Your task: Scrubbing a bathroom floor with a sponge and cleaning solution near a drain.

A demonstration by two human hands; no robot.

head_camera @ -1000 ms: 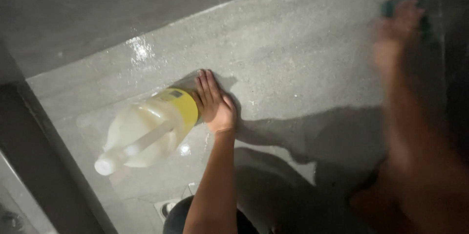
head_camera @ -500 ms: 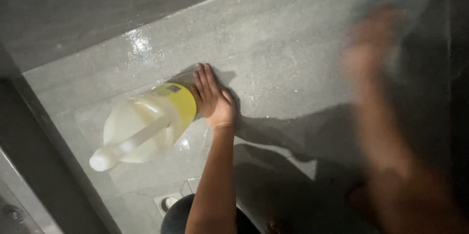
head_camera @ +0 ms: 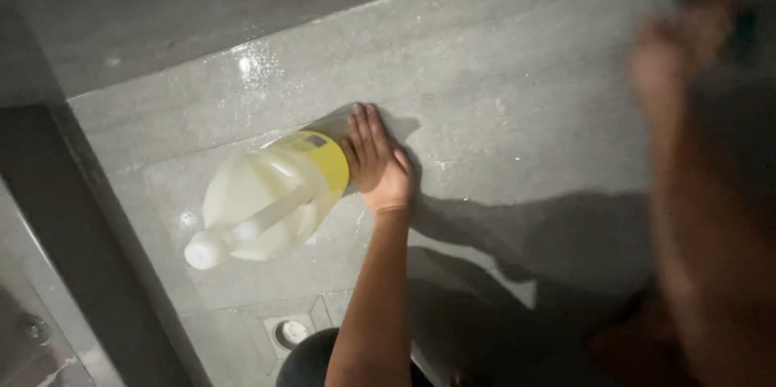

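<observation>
The left hand (head_camera: 376, 162) lies flat, fingers spread, on the grey tile wall (head_camera: 501, 96) mid-frame, touching a pale yellow jug (head_camera: 271, 197). The right hand (head_camera: 679, 47), upper right, is blurred; I cannot tell its grip.

The right hand (head_camera: 675, 39) is smeared by motion blur, so its grip cannot be read; a dark green thing (head_camera: 740, 23) at its fingertips, perhaps a sponge, is too blurred to name. The pale translucent plastic jug (head_camera: 267, 197) hides part of the left hand (head_camera: 378, 162).
</observation>
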